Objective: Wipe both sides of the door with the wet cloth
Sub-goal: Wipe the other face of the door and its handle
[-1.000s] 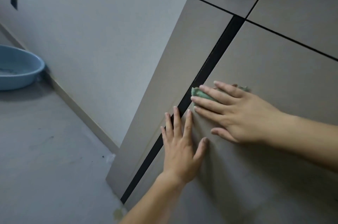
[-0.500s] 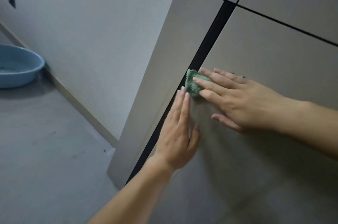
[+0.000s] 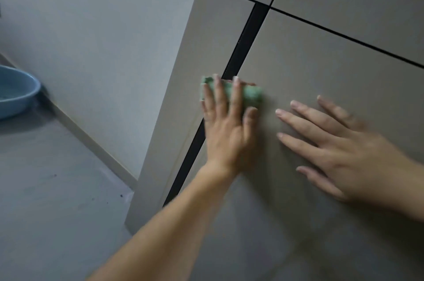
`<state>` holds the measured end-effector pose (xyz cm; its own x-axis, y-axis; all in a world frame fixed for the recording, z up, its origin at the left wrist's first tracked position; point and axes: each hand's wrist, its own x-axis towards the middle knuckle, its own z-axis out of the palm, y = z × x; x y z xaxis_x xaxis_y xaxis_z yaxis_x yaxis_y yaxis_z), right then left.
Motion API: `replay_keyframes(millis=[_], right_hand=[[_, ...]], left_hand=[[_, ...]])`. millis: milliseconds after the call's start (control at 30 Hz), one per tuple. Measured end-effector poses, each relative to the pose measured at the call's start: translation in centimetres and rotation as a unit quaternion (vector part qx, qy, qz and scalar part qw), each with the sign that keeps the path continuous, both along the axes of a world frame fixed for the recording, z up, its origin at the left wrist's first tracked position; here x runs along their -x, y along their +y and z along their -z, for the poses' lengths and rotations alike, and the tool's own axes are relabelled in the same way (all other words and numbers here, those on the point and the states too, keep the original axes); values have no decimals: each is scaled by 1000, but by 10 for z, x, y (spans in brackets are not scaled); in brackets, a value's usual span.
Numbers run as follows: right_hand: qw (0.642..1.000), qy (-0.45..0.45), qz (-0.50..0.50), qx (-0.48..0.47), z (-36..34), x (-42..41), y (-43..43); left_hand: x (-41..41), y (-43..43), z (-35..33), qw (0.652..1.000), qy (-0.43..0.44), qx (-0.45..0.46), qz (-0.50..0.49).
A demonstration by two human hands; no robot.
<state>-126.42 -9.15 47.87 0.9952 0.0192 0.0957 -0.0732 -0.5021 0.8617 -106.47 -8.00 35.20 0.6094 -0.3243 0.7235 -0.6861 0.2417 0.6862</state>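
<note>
Head view: a green cloth [image 3: 251,94] was pressed to the door [image 3: 321,62] by the flat left hand [image 3: 226,133]; the right hand [image 3: 344,154] was laid nearby, both grips apart.

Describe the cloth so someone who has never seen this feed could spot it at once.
Start at the grey-brown door filling the right of the view and follow its black strip down. Where the strip meets the left hand, a small cloth is pressed flat under the fingers. It is the only green thing there; the right hand beside it lies bare.
</note>
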Motion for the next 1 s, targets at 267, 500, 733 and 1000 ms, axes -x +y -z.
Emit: replay_keyframes(millis=[267,500,733,1000], right_hand=[[999,-36,-7,-13,29,-8,3],[999,-47,-16,-6,35,-9,2],[998,-53,-16,-3,38,-9,-1],[997,-74,-10,5,46,-2,2]], left_hand=[[5,13,55,998,-21,16,64],[5,13,55,983,65,110,129],[-42,2,49,998,64,-29,0],[-16,1,77,999,-42,-20,24]])
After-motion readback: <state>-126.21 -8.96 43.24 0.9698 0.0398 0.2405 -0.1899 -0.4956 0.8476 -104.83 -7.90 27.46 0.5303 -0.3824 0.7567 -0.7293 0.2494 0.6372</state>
